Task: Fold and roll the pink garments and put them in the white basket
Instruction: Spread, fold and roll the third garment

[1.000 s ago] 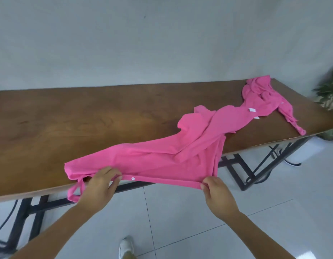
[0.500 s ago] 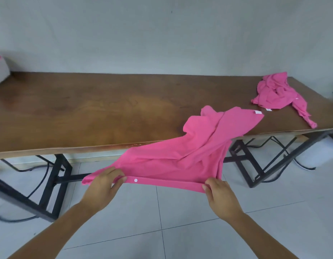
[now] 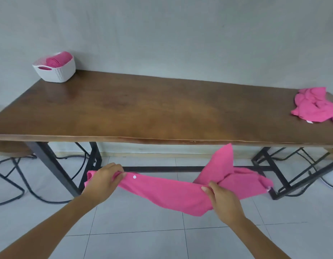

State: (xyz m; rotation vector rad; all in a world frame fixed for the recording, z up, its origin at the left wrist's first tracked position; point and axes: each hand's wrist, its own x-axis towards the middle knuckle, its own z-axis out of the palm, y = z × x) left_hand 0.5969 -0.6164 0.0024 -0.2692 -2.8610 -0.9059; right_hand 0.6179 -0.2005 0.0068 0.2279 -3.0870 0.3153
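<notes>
A pink garment [image 3: 173,191] with a white button hangs in the air in front of the table's near edge, below the tabletop. My left hand [image 3: 102,181] pinches its left end. My right hand [image 3: 221,200] grips it further right, and loose cloth trails up and to the right of that hand. A second pink garment [image 3: 313,107] lies crumpled on the table at the far right. The white basket [image 3: 56,71] stands on the far left corner of the table with a rolled pink garment [image 3: 58,58] inside.
The long brown wooden table [image 3: 152,111] stands on black metal legs [image 3: 49,165] against a grey wall. A stool with a black wire frame [image 3: 10,165] stands at the left. A white object sits on the tiled floor at the right.
Both hands have pulled the garment off the tabletop toward me; it now hangs clear of the table. The view has swung left, bringing the basket into sight.
</notes>
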